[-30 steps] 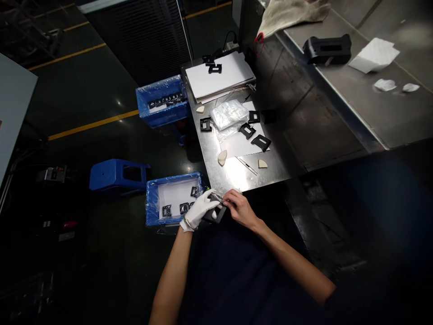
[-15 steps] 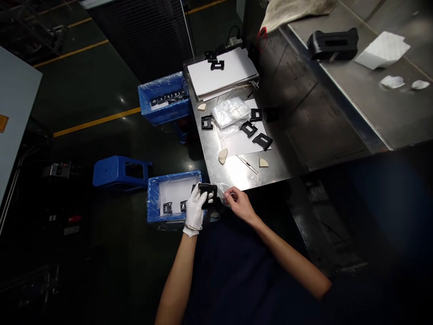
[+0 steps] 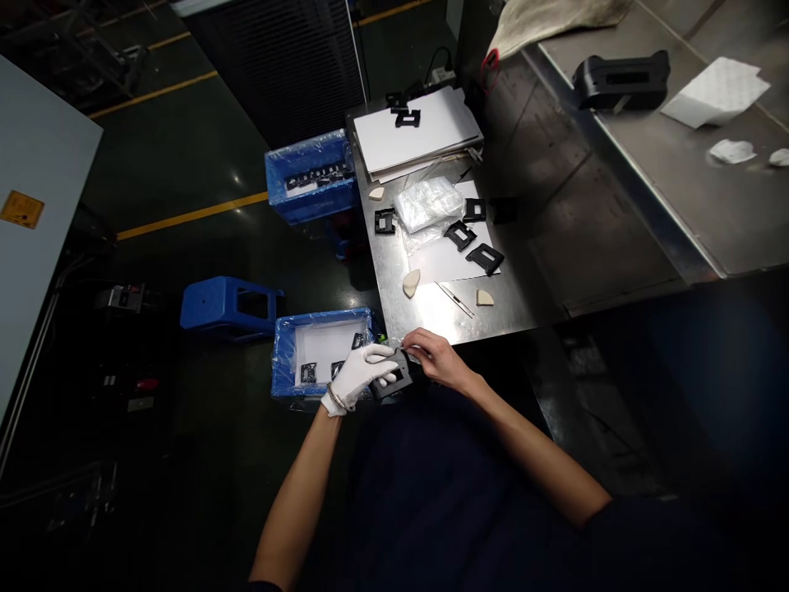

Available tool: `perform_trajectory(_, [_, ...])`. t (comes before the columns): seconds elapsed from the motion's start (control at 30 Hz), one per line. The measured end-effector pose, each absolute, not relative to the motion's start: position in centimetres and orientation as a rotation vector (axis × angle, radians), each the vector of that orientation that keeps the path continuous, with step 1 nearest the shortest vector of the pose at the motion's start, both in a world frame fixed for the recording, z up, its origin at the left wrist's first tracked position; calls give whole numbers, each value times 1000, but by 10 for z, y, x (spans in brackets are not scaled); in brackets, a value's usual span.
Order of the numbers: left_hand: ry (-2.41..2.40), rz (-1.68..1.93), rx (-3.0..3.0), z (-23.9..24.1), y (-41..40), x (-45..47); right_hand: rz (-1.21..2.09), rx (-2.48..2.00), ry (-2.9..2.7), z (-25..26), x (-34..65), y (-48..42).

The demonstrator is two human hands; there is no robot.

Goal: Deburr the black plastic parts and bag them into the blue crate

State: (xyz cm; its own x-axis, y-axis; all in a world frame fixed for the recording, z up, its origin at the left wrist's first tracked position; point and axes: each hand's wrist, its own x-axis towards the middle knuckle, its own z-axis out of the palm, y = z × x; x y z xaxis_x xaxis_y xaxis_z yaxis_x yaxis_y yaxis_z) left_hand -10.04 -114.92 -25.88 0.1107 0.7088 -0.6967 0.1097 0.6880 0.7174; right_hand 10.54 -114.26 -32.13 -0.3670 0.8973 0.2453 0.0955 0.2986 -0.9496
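Note:
My left hand (image 3: 357,376), in a white glove, is shut on a black rectangular plastic frame (image 3: 391,382) just beyond the rim of a blue crate. My bare right hand (image 3: 435,359) pinches at the frame's upper corner, though what lies between its fingertips is too small to tell. Inside the crate, several black frames (image 3: 308,372) lie on a white sheet (image 3: 320,349). Beyond my hands, the steel table (image 3: 400,279) holds more black frames (image 3: 485,259), fine tweezers (image 3: 454,299), beige wedge pieces (image 3: 412,283) and a clear plastic bag (image 3: 430,205).
A stack of white sheets (image 3: 416,127) stands at the table's far end. A second blue crate (image 3: 311,177) sits beyond the table, and a blue stool (image 3: 228,308) stands left of my crate. A black block (image 3: 620,80) lies on the steel bench at right.
The frame has come back from over the crate toward the table edge and turned flatter in my left hand. My right hand has moved in against its corner.

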Motion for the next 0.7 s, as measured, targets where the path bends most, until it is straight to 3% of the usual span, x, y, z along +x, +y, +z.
perform_trajectory(0.13, [1470,709,547,-278,-1142,-107,1176,-852,-1772,-320,104,-1150])
perform_trajectory(0.4, [1724,1115,428,-321,-1154,-81,1063,-1146,-1701,-335,71,-1178])
perform_trajectory(0.7, [1994,1010,921,-317,-1175,-44,1203,-1131,-1365,-335,69,-1171])
